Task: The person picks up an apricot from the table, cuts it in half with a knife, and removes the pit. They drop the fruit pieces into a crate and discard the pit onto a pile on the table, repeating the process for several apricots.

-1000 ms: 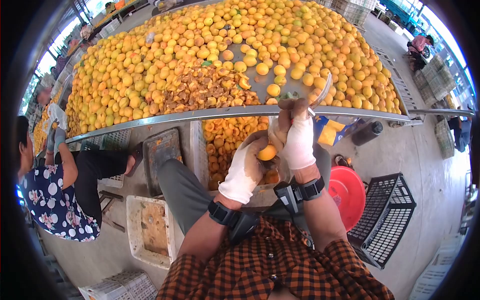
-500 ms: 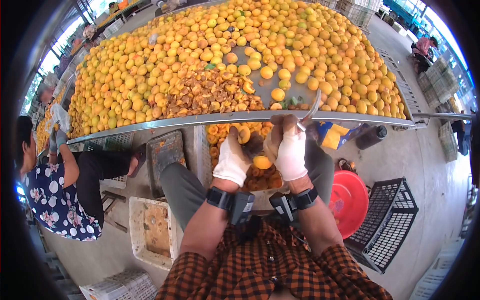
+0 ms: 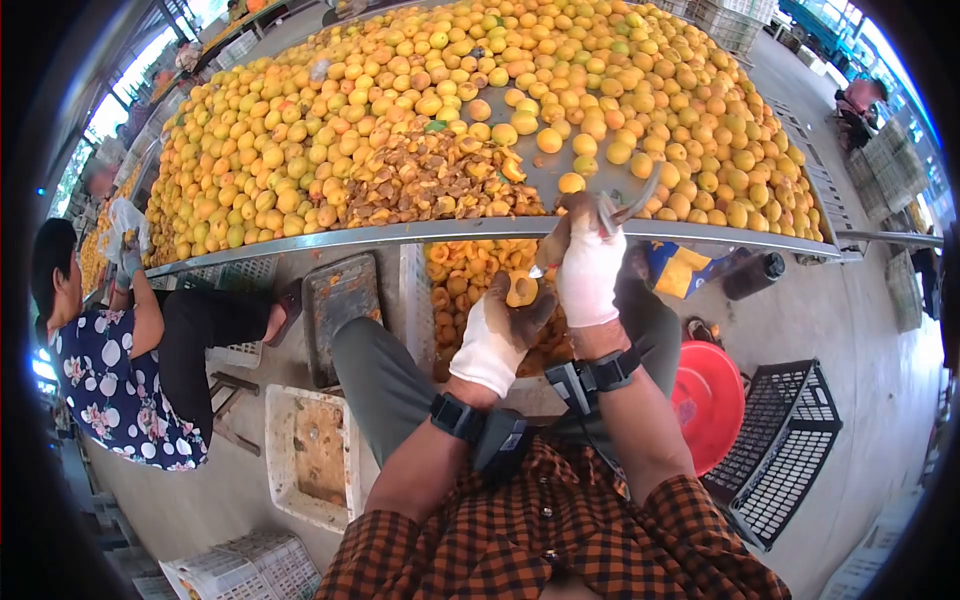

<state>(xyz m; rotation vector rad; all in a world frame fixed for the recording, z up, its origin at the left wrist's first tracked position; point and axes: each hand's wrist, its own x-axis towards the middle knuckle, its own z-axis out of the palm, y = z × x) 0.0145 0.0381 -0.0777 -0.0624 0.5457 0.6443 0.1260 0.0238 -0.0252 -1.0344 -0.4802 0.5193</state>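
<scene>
My left hand (image 3: 505, 330), in a white glove with dark stained fingers, is closed around an apricot half (image 3: 521, 289) whose cut side faces up. My right hand (image 3: 583, 262), gloved the same way, grips a metal hand tool with a curved blade (image 3: 637, 200) sticking out past the thumb side. A small metal tip shows below that fist, close to the apricot half. Under both hands stands a crate (image 3: 415, 305) filled with orange apricot halves (image 3: 460, 275). Beyond my hands, a heap of brown apricot pits and scraps (image 3: 430, 180) lies along the table edge.
Whole apricots (image 3: 270, 150) cover the metal-edged table (image 3: 400, 237). To my right are a red basin (image 3: 705, 405), a black crate (image 3: 775, 450) and a dark bottle (image 3: 755, 277). A stained white tray (image 3: 312, 455) and a seated co-worker (image 3: 115, 350) are at left.
My right hand has risen toward the table edge with the tool. My left hand has moved right and lower, the apricot half now turned cut side up. The view has shifted slightly.
</scene>
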